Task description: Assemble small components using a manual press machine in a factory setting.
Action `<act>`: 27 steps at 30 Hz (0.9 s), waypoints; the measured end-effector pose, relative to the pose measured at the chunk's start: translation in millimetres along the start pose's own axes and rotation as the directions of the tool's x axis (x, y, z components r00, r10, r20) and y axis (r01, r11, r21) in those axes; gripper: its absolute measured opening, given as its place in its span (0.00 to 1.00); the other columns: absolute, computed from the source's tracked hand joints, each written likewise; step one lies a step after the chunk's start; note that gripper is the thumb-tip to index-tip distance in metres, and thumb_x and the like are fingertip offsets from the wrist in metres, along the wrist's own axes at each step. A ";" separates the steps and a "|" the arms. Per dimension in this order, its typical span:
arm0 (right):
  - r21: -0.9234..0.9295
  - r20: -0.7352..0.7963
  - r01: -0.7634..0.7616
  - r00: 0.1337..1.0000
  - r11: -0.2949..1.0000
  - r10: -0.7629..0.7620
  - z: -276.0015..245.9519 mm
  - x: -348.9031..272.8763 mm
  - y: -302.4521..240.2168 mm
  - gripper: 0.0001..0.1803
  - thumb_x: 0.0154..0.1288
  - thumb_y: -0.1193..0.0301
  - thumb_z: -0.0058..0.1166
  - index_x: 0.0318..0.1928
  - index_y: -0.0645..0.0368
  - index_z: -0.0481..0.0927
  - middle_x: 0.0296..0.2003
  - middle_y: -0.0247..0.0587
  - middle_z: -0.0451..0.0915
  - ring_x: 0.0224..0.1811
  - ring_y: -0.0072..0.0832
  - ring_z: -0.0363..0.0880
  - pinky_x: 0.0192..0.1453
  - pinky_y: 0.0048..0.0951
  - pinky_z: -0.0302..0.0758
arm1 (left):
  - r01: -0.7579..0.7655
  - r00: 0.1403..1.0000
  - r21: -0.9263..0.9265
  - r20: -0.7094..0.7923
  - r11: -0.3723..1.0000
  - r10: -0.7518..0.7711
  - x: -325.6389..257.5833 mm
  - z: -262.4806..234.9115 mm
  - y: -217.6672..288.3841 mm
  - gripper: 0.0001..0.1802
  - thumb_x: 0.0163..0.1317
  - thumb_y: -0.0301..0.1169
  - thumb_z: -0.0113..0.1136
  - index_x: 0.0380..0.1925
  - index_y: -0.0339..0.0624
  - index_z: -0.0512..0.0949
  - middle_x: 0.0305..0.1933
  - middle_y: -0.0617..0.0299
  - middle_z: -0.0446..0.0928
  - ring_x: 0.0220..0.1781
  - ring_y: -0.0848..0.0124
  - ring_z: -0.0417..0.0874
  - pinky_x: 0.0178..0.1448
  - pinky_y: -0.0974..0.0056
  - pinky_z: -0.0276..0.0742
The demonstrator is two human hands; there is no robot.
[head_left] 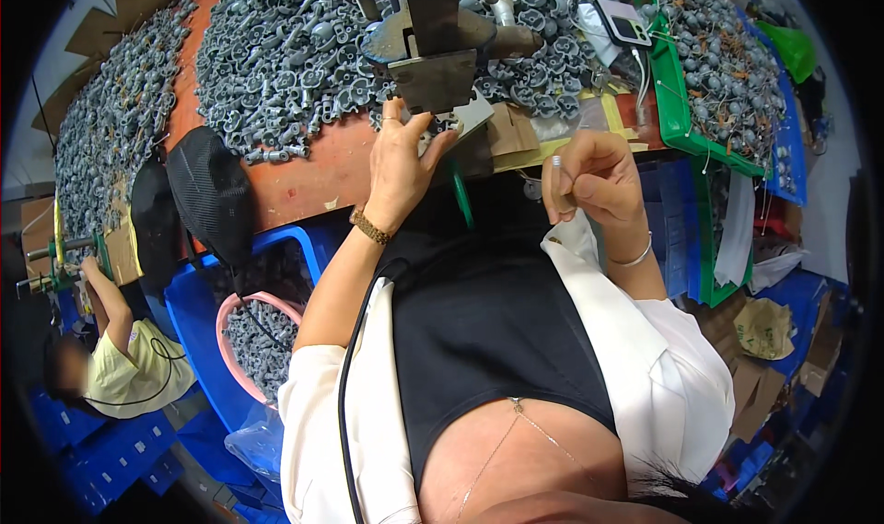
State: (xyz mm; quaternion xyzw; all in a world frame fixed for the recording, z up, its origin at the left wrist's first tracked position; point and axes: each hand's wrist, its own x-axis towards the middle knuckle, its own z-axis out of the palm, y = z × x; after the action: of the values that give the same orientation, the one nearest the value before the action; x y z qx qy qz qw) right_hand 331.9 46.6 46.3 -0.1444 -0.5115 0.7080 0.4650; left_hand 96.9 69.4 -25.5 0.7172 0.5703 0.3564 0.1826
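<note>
My left hand (398, 160), with a ring and a brown watch band, reaches to a metal press (433, 73) at the table's front edge. Its thumb is apart from its fingers, and some fingertips are hidden by the press block. Small grey plastic parts (276, 73) lie heaped behind that hand, and a grey piece shows by the thumb. My right hand (599, 181), wearing a silver bracelet, is raised to the right of the press, fingers curled together. Whatever is in the pinch is too small to make out.
A green-rimmed tray (670, 110) of grey parts with wires stands at right, near a phone (626, 24) with a cable. On the left are a black mesh-covered object (212, 192), a pink basket (226, 340) of parts, and a co-worker in a yellow shirt (143, 372).
</note>
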 end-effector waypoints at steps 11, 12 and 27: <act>-0.115 0.008 -0.146 0.989 0.983 0.147 3.3 -7.3 -6.7 0.01 0.59 0.82 0.55 0.33 0.68 0.77 0.25 0.43 0.80 0.26 0.23 0.80 0.30 0.19 0.74 | 0.056 0.959 0.288 -0.282 0.956 0.029 7.3 -51.8 -57.7 0.15 0.54 0.23 0.61 0.43 0.38 0.76 0.42 0.52 0.75 0.39 0.57 0.77 0.42 0.58 0.74; -0.184 0.007 -0.150 0.988 0.971 0.154 7.8 -1.7 -5.2 0.02 0.58 0.82 0.55 0.31 0.69 0.76 0.23 0.43 0.79 0.24 0.25 0.79 0.28 0.21 0.74 | -0.023 0.947 0.451 -0.275 0.892 0.164 8.0 -50.7 -79.9 0.14 0.54 0.24 0.61 0.42 0.40 0.77 0.41 0.54 0.76 0.36 0.57 0.77 0.39 0.59 0.74; -0.708 -0.215 -0.109 0.974 0.697 -0.066 16.7 29.3 63.2 0.06 0.57 0.76 0.61 0.28 0.65 0.78 0.21 0.32 0.77 0.21 0.14 0.72 0.24 0.17 0.66 | 0.302 0.877 -0.929 0.182 0.216 -0.444 -13.2 -41.4 -28.2 0.10 0.65 0.26 0.54 0.42 0.31 0.76 0.33 0.58 0.80 0.33 0.70 0.83 0.38 0.70 0.82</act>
State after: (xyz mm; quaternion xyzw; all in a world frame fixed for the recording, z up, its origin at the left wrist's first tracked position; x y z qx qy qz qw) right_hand 272.8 57.5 7.3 -0.3985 -0.6889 0.4378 0.4183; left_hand 46.5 58.9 -20.2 0.2930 0.4205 0.6074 0.6070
